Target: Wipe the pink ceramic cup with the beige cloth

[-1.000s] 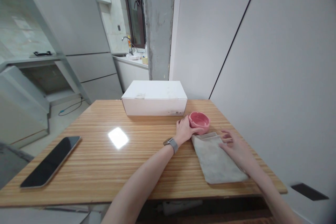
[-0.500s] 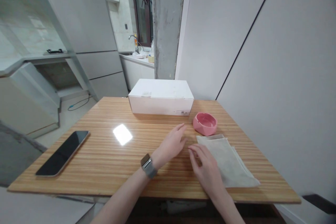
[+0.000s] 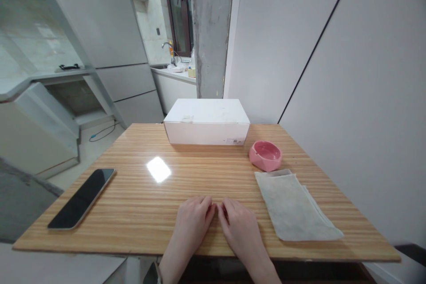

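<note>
My left hand (image 3: 195,217) rests on the wooden table (image 3: 133,213) near its front edge, fingers curled together; nothing shows in it. Beside it, my right hand (image 3: 238,222) is closed in the same way, its thumb and index side almost touching the left one. Nothing shows in that hand either, though the fingertips of both are partly hidden. To the right of my right hand lies a flat, folded pale translucent cloth or bag (image 3: 296,208). A pink faceted ashtray-like bowl (image 3: 265,156) stands just behind it. My wrist watch (image 3: 153,274) is at the bottom edge.
A long white cardboard box (image 3: 207,133) stands at the back of the table. On the left lies a black smartphone (image 3: 81,199). A white wall (image 3: 333,97) runs along the right side. Behind are a fridge (image 3: 96,22) and a sink tap (image 3: 171,51).
Both hands have drawn back toward the table's front edge and come together, the left from near the bowl, the right from beside the pale folded sheet. Their fingers have curled closed.
</note>
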A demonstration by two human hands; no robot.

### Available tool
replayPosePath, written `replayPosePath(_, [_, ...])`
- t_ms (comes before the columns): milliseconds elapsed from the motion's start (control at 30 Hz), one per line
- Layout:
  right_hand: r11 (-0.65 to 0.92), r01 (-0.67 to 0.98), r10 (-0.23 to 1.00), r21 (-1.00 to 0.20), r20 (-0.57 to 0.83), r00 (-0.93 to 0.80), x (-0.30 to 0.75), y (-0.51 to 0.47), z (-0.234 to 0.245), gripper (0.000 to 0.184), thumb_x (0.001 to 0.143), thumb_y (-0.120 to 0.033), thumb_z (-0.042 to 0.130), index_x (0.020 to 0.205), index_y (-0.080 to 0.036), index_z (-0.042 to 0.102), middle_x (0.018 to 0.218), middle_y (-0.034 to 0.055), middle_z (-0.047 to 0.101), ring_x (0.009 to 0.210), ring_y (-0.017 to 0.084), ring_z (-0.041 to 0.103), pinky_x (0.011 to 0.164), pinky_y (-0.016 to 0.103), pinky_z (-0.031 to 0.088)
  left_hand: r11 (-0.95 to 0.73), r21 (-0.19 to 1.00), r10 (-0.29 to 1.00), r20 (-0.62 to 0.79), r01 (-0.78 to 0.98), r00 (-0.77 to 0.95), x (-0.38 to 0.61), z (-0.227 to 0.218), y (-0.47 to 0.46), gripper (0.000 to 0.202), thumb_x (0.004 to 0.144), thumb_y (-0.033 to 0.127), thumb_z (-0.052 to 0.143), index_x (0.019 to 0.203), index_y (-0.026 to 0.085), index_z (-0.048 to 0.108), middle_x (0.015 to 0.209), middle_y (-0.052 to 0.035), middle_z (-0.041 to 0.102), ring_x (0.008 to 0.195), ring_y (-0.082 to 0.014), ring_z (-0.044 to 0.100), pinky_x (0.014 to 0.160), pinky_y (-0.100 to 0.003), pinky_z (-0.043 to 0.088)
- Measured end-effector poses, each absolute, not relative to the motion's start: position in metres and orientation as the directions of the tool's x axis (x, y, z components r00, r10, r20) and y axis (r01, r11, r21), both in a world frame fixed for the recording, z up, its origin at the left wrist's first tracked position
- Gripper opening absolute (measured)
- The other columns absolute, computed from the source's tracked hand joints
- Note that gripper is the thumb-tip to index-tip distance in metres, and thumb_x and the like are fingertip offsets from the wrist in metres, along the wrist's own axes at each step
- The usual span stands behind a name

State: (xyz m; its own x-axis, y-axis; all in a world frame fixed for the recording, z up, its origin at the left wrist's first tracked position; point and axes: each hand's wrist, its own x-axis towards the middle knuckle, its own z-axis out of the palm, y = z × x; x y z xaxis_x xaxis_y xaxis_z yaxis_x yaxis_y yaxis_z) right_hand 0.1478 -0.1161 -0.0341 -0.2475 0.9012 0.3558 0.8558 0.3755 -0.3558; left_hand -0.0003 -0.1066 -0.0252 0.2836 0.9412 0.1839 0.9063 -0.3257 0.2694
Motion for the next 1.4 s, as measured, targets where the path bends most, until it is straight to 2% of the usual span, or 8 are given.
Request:
replayPosePath(367, [0.352, 0.865, 0.914, -0.358, 0.331, -0.235, 0.1478, -0.1148, -0.0354, 0.019, 0.091, -0.018, 0.043, 0.073, -0.022, 0.047, 0.069, -0.0007, 0.06, 0.064, 0.016, 0.057, 0.059, 0.027, 0.027, -0.314, 0.277, 0.944, 0.196, 0.908, 0.266, -0.0008, -0.0247, -0.1075, 0.02, 0.09, 0.022, 0.046, 0.072, 0.021, 0.055, 0.073, -0.0012, 0.065, 0.069, -0.0186, 0.06, 0.061, -0.028, 0.037])
replayPosePath(833, [0.385, 0.869, 0.909, -0.31, 0.29, -0.3, 0.148, -0.1125, -0.0304, 0.018, 0.092, -0.018, 0.041, 0.075, -0.022, 0.047, 0.07, -0.0005, 0.061, 0.065, 0.017, 0.057, 0.059, 0.028, 0.026, -0.302, 0.276, 0.947, 0.195, 0.913, 0.254, 0.0001, -0.0244, -0.1084, 0.02, 0.09, 0.022, 0.045, 0.072, 0.022, 0.054, 0.072, -0.0007, 0.064, 0.069, -0.0199, 0.061, 0.061, -0.03, 0.037])
replayPosePath(1400, [0.331, 0.88, 0.93, -0.34, 0.273, -0.244, 0.1461, -0.1127, -0.0299, 0.018, 0.092, -0.019, 0.042, 0.076, -0.022, 0.049, 0.072, -0.0003, 0.062, 0.066, 0.017, 0.06, 0.058, 0.027, 0.027, -0.297, 0.281, 0.947, 0.21, 0.912, 0.244, 0.0001, -0.026, -0.1088, 0.019, 0.089, 0.022, 0.046, 0.073, 0.021, 0.055, 0.073, -0.0015, 0.066, 0.069, -0.0191, 0.062, 0.061, -0.028, 0.038])
